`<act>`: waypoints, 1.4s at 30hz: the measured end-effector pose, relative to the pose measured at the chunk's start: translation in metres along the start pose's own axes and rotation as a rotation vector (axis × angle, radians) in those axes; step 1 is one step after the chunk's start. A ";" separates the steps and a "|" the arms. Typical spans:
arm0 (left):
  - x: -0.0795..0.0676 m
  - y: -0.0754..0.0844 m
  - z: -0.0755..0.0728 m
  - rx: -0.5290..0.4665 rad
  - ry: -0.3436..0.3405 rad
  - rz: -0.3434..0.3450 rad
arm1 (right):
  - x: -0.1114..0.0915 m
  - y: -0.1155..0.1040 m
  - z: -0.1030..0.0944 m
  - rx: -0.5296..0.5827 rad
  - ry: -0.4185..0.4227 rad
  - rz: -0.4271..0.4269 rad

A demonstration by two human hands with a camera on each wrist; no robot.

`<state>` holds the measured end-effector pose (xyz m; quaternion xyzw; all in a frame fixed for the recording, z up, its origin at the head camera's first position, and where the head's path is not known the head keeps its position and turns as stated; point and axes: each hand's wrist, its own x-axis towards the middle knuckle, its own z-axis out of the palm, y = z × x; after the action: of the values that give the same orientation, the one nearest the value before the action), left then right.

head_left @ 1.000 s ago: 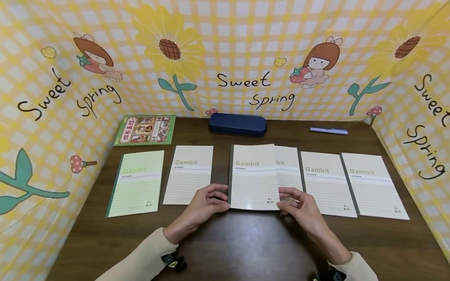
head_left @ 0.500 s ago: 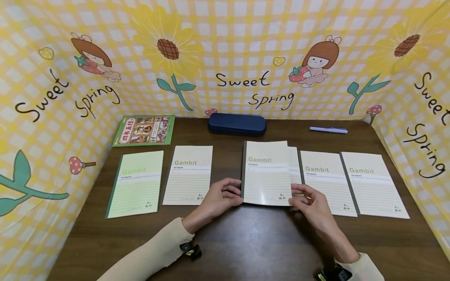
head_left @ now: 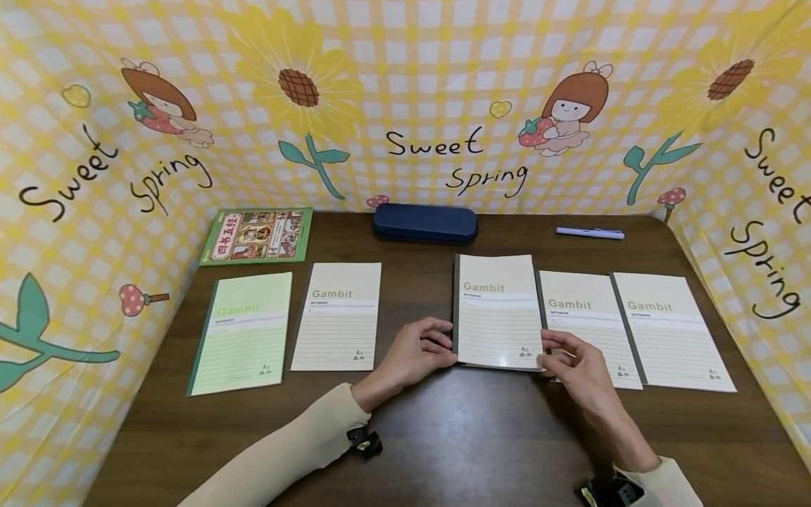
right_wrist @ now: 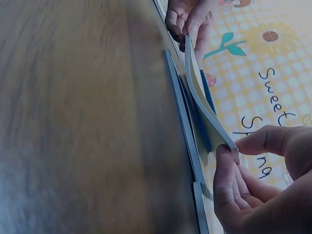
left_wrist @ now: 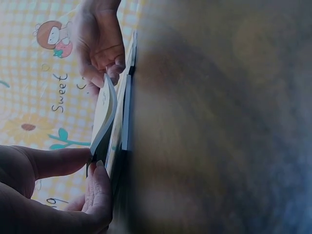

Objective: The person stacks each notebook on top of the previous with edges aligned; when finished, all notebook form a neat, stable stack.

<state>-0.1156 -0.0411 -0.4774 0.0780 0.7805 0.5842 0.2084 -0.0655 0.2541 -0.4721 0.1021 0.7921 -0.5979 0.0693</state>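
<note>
A cream Gambit notebook (head_left: 499, 317) with a dark spine hangs just above the table, held by both hands. My left hand (head_left: 415, 355) pinches its spine edge near the lower corner, thumb on top and fingers beneath. My right hand (head_left: 579, 366) pinches the opposite edge the same way. Seen from the side in the left wrist view, the notebook (left_wrist: 103, 107) bows between the hands. Under it lies another notebook (right_wrist: 183, 112), mostly hidden in the head view. To the right are two more cream notebooks, the nearer one (head_left: 586, 317) partly behind my right hand.
Further left lie a cream notebook (head_left: 338, 317) and a green notebook (head_left: 243, 331). Along the back of the brown table (head_left: 405, 451) are a green picture-covered book (head_left: 256, 236), a navy case (head_left: 424, 223) and a lilac pen (head_left: 589, 233). Checked cloth (head_left: 405, 84) stands round three sides.
Both hands have carried the notebook rightward, from left of another notebook to over it. The lower notebook, partly visible before, is now nearly covered. The other things on the table stay put.
</note>
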 end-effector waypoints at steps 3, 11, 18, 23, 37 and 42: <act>0.002 0.000 0.003 0.007 -0.007 -0.001 | 0.000 0.001 -0.003 0.009 -0.001 -0.004; 0.006 0.001 0.007 0.025 -0.023 0.010 | 0.001 0.005 -0.007 0.010 -0.006 0.006; 0.008 0.003 0.012 0.083 -0.026 0.032 | 0.002 0.006 -0.011 0.000 -0.010 0.011; 0.009 0.005 0.014 0.111 -0.029 0.038 | 0.003 0.006 -0.012 -0.031 -0.020 0.012; 0.010 0.006 0.014 0.201 -0.040 0.048 | 0.002 0.003 -0.016 -0.414 -0.023 -0.109; 0.010 0.009 0.015 0.264 -0.042 0.069 | 0.002 0.002 -0.015 -0.530 -0.012 -0.149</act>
<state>-0.1196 -0.0217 -0.4750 0.1439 0.8429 0.4814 0.1923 -0.0666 0.2688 -0.4708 0.0182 0.9259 -0.3736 0.0538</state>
